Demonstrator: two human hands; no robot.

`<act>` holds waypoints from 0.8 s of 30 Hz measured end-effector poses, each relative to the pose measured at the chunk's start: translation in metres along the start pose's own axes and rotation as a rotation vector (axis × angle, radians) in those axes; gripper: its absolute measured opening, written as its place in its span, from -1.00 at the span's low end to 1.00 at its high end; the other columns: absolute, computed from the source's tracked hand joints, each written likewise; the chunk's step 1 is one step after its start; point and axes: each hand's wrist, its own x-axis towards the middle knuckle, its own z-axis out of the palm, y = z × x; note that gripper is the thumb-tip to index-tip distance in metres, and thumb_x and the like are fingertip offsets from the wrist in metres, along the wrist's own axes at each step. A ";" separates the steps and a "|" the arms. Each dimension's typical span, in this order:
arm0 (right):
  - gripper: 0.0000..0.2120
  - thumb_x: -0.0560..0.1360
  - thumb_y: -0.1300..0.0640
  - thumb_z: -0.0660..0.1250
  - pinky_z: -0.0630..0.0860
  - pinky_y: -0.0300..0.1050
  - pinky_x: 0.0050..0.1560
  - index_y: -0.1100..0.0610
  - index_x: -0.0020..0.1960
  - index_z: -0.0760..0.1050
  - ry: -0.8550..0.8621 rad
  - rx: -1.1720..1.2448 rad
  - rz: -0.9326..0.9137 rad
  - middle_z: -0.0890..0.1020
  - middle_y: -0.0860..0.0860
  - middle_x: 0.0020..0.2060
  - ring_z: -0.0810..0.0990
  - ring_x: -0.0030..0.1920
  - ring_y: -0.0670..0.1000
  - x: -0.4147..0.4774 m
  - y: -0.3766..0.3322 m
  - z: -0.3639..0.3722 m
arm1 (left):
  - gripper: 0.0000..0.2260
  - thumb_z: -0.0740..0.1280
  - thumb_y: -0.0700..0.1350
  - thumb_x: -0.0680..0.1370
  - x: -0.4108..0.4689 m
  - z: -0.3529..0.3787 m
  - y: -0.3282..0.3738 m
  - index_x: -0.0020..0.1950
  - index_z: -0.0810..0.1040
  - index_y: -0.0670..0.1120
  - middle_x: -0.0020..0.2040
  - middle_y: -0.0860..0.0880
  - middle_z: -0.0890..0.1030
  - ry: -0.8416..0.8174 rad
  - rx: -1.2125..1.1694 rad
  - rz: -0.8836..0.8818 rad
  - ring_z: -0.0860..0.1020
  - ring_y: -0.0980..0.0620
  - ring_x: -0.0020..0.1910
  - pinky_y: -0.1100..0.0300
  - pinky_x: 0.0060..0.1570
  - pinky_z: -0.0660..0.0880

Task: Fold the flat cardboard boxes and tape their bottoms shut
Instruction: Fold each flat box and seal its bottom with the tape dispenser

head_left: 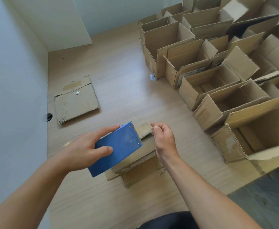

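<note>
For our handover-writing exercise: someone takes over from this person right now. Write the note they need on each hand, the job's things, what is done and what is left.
Left hand grips the blue tape dispenser. Right hand pinches the tape end drawn out of it.
Both are over a cardboard box lying on the floor. It is partly hidden, so I cannot tell if it is taped.
Done: many set-up boxes stand open-topped on the right.
Left: tape this box, then fold and tape the flat box by the left wall.
</note>
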 end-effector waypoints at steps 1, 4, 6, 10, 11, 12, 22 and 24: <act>-0.84 0.40 -0.02 0.23 0.47 -0.02 0.30 0.02 -0.23 0.52 0.022 -0.007 -0.002 0.60 0.11 0.11 0.59 0.13 -0.13 0.001 0.002 0.000 | -0.50 0.24 0.20 0.38 0.003 -0.001 0.005 0.30 0.28 0.55 0.27 0.40 0.46 -0.026 0.021 -0.018 0.49 0.23 0.19 0.09 0.18 0.46; -0.88 0.38 0.05 0.25 0.48 0.02 0.23 0.00 -0.31 0.50 0.092 0.018 0.033 0.53 0.11 -0.06 0.59 0.02 -0.12 0.000 0.001 0.000 | -0.51 0.26 0.16 0.38 0.014 -0.001 0.012 0.28 0.36 0.51 0.20 0.40 0.49 -0.075 -0.027 -0.117 0.51 0.25 0.13 0.18 0.08 0.45; -0.91 0.40 0.13 0.24 0.50 -0.06 0.14 0.06 -0.28 0.43 0.125 0.063 0.067 0.53 0.10 -0.08 0.60 0.00 -0.17 -0.001 -0.003 0.001 | -0.61 0.32 0.10 0.46 0.022 0.001 0.015 0.19 0.43 0.52 0.13 0.37 0.55 -0.099 -0.071 -0.177 0.55 0.23 0.08 0.17 0.09 0.47; -0.76 0.46 0.17 0.28 0.48 -0.04 0.01 0.02 -0.36 0.36 0.199 0.058 0.133 0.52 0.03 -0.22 0.56 -0.09 -0.11 -0.001 -0.004 -0.004 | -0.66 0.34 -0.03 0.52 0.042 0.003 0.029 0.21 0.54 0.36 0.14 0.24 0.60 -0.152 -0.084 -0.239 0.57 0.16 0.08 0.18 0.12 0.49; -0.77 0.42 0.11 0.29 0.45 -0.01 -0.09 0.02 -0.39 0.36 0.205 -0.015 0.137 0.48 0.04 -0.24 0.49 -0.18 -0.06 -0.001 -0.006 -0.007 | -0.63 0.34 -0.01 0.50 0.047 0.004 0.033 0.27 0.53 0.31 0.18 0.19 0.59 -0.164 -0.062 -0.244 0.56 0.12 0.11 0.16 0.16 0.48; -0.81 0.37 0.06 0.28 0.39 0.01 -0.17 0.02 -0.39 0.36 0.185 -0.076 0.140 0.45 0.04 -0.24 0.42 -0.23 -0.01 -0.002 -0.010 -0.011 | -0.62 0.34 -0.02 0.51 0.050 0.004 0.035 0.30 0.52 0.28 0.20 0.15 0.58 -0.170 -0.042 -0.249 0.55 0.11 0.12 0.14 0.18 0.48; -0.74 0.59 0.14 0.33 0.65 0.04 -0.09 0.15 -0.23 0.37 0.183 -0.086 0.190 0.63 -0.06 -0.47 0.70 -0.15 0.13 0.000 -0.014 -0.025 | -0.60 0.35 0.03 0.47 0.056 0.004 0.038 0.30 0.51 0.29 0.21 0.14 0.57 -0.178 -0.053 -0.271 0.56 0.09 0.12 0.11 0.20 0.49; -0.73 0.60 0.15 0.32 0.66 0.10 -0.08 0.14 -0.24 0.35 0.225 -0.083 0.203 0.60 -0.06 -0.50 0.71 -0.16 0.17 0.003 -0.012 -0.025 | -0.63 0.32 -0.04 0.55 0.058 0.005 0.037 0.32 0.50 0.28 0.21 0.14 0.57 -0.171 -0.062 -0.276 0.56 0.09 0.11 0.13 0.17 0.49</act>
